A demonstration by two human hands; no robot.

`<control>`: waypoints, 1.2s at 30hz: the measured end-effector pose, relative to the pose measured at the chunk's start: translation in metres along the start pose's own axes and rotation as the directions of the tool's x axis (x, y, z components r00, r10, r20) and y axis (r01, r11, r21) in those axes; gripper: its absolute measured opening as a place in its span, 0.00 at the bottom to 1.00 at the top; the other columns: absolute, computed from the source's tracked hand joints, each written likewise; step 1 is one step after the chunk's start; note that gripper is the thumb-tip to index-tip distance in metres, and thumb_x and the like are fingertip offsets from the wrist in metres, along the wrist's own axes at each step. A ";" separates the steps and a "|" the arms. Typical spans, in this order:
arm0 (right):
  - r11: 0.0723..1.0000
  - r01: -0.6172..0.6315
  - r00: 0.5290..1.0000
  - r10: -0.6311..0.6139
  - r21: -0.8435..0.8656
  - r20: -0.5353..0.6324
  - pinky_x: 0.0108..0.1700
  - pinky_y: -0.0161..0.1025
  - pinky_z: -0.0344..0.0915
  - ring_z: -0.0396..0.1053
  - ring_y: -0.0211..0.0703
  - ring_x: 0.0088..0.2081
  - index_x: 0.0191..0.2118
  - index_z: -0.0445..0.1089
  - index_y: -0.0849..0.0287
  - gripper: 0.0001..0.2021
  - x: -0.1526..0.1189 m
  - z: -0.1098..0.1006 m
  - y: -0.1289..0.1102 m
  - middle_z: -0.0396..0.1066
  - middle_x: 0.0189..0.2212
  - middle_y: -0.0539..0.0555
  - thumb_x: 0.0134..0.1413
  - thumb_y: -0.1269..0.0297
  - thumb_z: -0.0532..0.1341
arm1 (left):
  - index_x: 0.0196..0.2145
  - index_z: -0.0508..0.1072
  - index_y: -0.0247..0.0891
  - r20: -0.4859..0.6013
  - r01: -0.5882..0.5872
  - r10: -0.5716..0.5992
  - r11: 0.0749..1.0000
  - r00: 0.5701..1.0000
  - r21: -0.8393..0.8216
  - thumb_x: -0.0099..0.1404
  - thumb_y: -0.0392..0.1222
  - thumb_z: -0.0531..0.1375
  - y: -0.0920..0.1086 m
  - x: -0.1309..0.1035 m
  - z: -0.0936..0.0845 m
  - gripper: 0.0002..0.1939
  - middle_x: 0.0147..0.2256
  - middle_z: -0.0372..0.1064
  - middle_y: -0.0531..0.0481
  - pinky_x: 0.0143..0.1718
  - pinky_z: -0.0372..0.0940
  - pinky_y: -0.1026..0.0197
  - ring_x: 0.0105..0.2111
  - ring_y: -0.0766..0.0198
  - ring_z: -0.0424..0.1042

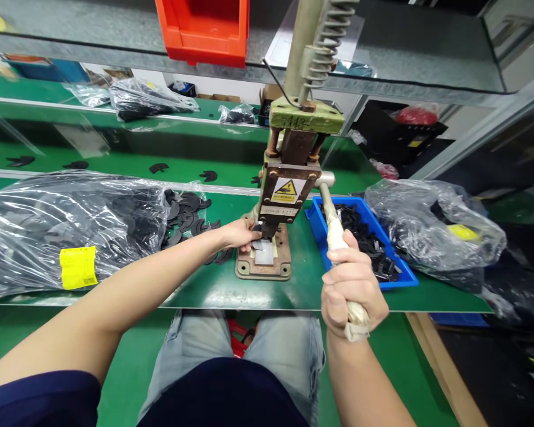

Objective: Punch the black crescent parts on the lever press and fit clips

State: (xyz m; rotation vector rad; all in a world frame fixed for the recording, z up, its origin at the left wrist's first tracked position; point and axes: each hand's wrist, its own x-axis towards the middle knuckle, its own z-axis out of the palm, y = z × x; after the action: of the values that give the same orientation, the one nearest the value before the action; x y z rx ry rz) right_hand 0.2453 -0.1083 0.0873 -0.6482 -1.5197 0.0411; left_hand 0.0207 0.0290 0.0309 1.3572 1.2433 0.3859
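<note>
press (307,118): pale green top; warning label (286,190): yellow-black; tray (365,237): blue; bin (204,29): orange-red; table (302,290): green

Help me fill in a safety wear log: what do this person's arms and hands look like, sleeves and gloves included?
The left hand and right hand are bare, without gloves, and no watch or bracelet shows. A short navy sleeve covers the left upper arm; the right sleeve is out of view.

The press (299,145) carries 1 yellow triangular warning sign (287,189) on its front; handwritten digits on its green block (309,117) are only partly legible, including a 4.
</note>
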 end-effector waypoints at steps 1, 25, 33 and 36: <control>1.000 0.007 1.000 -0.007 0.011 0.001 0.66 0.75 0.66 0.77 0.47 0.41 0.26 0.69 0.52 0.09 0.000 0.000 0.000 0.72 0.25 0.45 0.57 0.62 0.64 | 0.45 0.72 0.36 -0.006 -0.001 0.001 1.000 1.000 0.008 0.67 0.42 0.67 0.002 -0.002 0.001 0.12 0.15 0.66 0.57 0.16 0.58 0.68 0.13 0.68 0.65; 0.998 0.048 0.999 -0.047 0.047 -0.026 0.66 0.73 0.66 0.77 0.49 0.42 0.26 0.69 0.55 0.07 0.003 0.004 0.001 0.73 0.26 0.46 0.52 0.68 0.65 | 0.34 0.78 0.39 -0.185 0.013 0.315 0.477 0.931 0.879 0.63 0.60 0.66 -0.071 -0.063 -0.031 0.20 0.43 0.74 0.39 0.49 0.68 0.49 0.48 0.45 0.74; 0.999 0.044 0.998 -0.042 0.029 -0.056 0.66 0.72 0.67 0.77 0.47 0.42 0.25 0.67 0.54 0.10 0.003 0.006 0.001 0.72 0.25 0.46 0.55 0.65 0.65 | 0.26 0.64 0.42 -0.230 -0.152 0.375 0.755 0.898 0.637 0.67 0.46 0.61 -0.072 -0.065 -0.024 0.14 0.30 0.71 0.48 0.38 0.67 0.57 0.35 0.56 0.74; 0.998 0.055 0.997 -0.054 0.021 -0.050 0.64 0.73 0.68 0.77 0.47 0.41 0.24 0.67 0.54 0.10 0.004 0.006 0.000 0.72 0.25 0.46 0.54 0.67 0.65 | 0.26 0.58 0.43 -0.254 -0.189 0.259 0.944 0.932 0.270 0.65 0.46 0.63 -0.072 -0.062 -0.026 0.17 0.29 0.72 0.50 0.32 0.65 0.60 0.34 0.58 0.76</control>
State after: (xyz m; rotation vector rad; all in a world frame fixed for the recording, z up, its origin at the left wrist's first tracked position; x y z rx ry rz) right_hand 0.2398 -0.1046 0.0911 -0.5855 -1.4868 0.0010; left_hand -0.0542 -0.0272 0.0021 1.7073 1.4088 0.6269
